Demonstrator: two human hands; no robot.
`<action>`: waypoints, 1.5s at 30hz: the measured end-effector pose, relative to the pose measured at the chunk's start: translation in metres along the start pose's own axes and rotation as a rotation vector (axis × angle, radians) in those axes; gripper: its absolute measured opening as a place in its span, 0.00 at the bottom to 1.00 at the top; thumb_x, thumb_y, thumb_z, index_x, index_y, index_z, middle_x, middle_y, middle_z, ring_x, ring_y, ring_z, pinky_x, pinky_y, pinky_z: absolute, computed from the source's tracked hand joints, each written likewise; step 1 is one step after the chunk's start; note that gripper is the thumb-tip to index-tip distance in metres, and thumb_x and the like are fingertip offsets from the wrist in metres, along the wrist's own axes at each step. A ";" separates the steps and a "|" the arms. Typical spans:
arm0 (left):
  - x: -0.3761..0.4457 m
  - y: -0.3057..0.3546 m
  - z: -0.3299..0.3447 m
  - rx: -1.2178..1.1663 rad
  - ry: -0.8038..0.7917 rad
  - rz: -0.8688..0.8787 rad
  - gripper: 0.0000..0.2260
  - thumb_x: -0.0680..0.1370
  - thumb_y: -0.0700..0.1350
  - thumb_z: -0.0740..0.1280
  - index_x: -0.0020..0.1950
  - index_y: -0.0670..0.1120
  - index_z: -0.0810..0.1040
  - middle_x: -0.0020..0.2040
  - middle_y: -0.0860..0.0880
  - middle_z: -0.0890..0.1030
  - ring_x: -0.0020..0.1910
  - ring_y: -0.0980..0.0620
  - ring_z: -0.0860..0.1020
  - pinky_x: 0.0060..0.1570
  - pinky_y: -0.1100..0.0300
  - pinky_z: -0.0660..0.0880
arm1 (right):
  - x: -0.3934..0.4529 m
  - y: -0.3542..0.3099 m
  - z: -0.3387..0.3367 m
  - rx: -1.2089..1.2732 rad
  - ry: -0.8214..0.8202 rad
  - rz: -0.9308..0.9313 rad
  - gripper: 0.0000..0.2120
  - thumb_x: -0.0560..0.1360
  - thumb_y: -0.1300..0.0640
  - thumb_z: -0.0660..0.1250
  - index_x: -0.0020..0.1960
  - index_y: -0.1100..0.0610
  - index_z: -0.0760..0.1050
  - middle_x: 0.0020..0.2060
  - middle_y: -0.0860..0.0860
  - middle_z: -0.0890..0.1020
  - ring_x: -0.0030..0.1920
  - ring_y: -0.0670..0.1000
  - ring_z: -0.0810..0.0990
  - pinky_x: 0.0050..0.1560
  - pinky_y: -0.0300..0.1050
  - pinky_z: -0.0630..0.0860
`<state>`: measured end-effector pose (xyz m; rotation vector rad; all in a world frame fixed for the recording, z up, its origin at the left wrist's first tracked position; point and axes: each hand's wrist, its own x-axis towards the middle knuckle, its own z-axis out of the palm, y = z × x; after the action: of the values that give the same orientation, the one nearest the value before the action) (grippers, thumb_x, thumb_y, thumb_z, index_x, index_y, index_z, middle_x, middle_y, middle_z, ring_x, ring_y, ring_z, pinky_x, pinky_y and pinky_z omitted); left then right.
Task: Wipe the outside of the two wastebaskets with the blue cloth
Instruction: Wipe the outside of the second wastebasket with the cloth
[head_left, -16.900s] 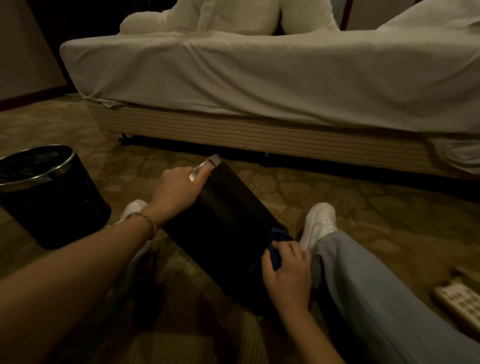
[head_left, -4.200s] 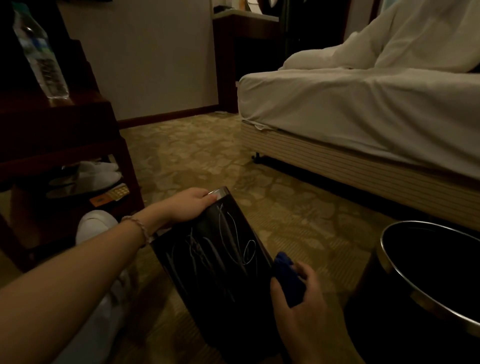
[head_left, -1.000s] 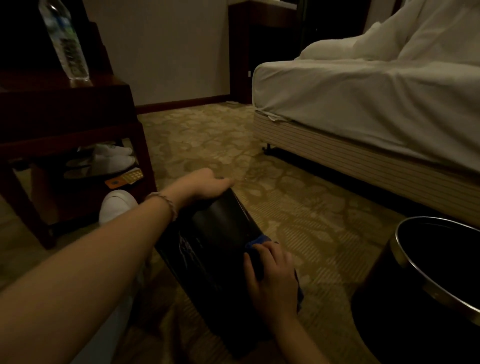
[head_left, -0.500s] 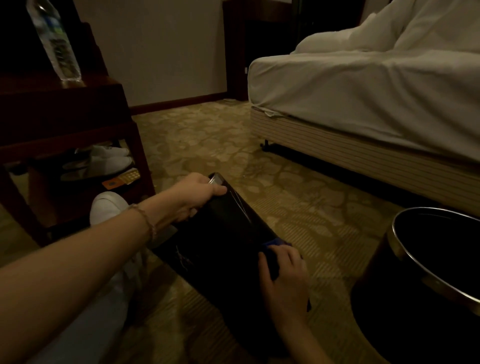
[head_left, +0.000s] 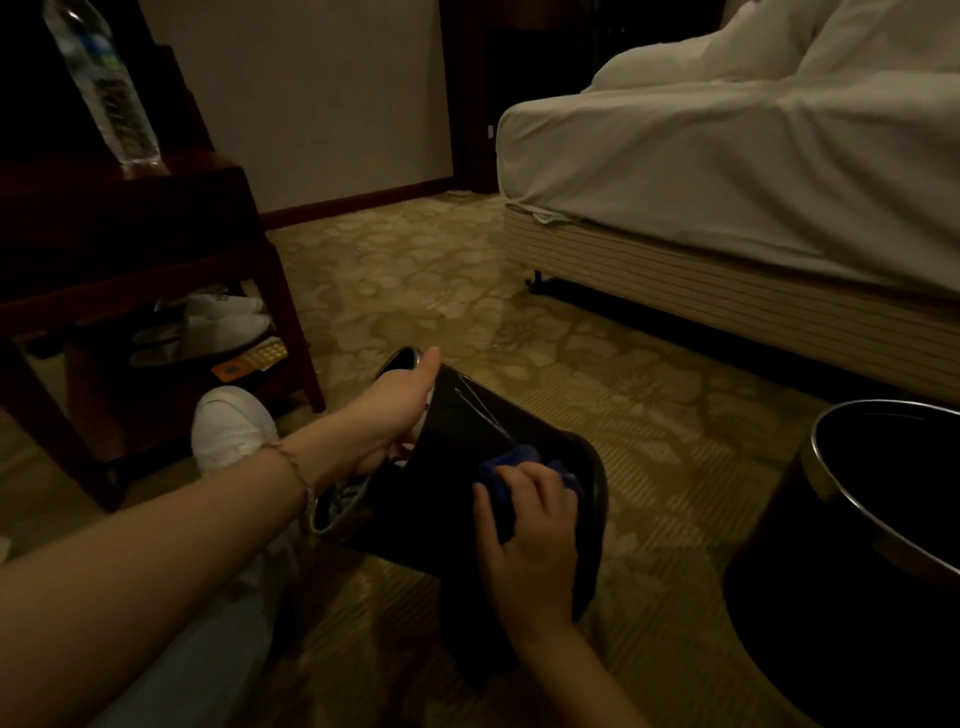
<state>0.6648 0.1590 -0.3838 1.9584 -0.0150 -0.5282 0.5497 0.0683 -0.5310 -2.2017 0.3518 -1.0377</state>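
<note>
Black wastebasket (head_left: 467, 467) now tipped sideways, left hand (head_left: 395, 415) gripping its rim, right hand (head_left: 530, 540) pressing blue cloth (head_left: 511, 465).

The wastebasket (head_left: 467, 467) lying on its side is showing glossy black with pale scratch lines across its wall, and its rim is glinting silver. The cloth (head_left: 511, 465) against it is showing deep blue. The second wastebasket (head_left: 831, 571) is also showing black, with a silver band round its rim. The carpet (head_left: 597, 374) is showing olive-gold with a paler floral pattern. The bed (head_left: 727, 171) is wearing white sheets over a beige ribbed base. The table (head_left: 130, 234) is looking dark reddish brown, and the shoe (head_left: 231, 426) is showing white.
</note>
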 end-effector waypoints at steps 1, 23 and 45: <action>0.000 -0.002 0.000 0.005 0.017 0.021 0.27 0.80 0.64 0.52 0.56 0.44 0.79 0.47 0.42 0.84 0.44 0.44 0.82 0.46 0.54 0.77 | -0.001 -0.006 0.003 -0.010 0.014 -0.031 0.17 0.78 0.43 0.61 0.58 0.52 0.77 0.56 0.48 0.77 0.55 0.51 0.73 0.56 0.37 0.68; -0.020 -0.023 0.033 0.142 0.023 0.375 0.26 0.83 0.58 0.52 0.34 0.45 0.78 0.31 0.50 0.80 0.32 0.56 0.78 0.36 0.60 0.71 | 0.024 -0.029 -0.017 0.056 0.081 0.087 0.18 0.79 0.41 0.55 0.54 0.52 0.76 0.50 0.48 0.77 0.49 0.48 0.73 0.48 0.34 0.65; -0.025 -0.033 0.016 0.243 0.009 0.402 0.30 0.82 0.60 0.48 0.33 0.45 0.79 0.29 0.51 0.80 0.29 0.60 0.78 0.36 0.60 0.70 | 0.031 -0.046 -0.015 0.059 0.013 -0.041 0.17 0.79 0.42 0.57 0.55 0.51 0.78 0.52 0.45 0.78 0.49 0.47 0.73 0.49 0.36 0.67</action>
<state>0.6286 0.1655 -0.4087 2.1186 -0.4767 -0.2592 0.5568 0.0802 -0.4759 -2.1587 0.2800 -1.0716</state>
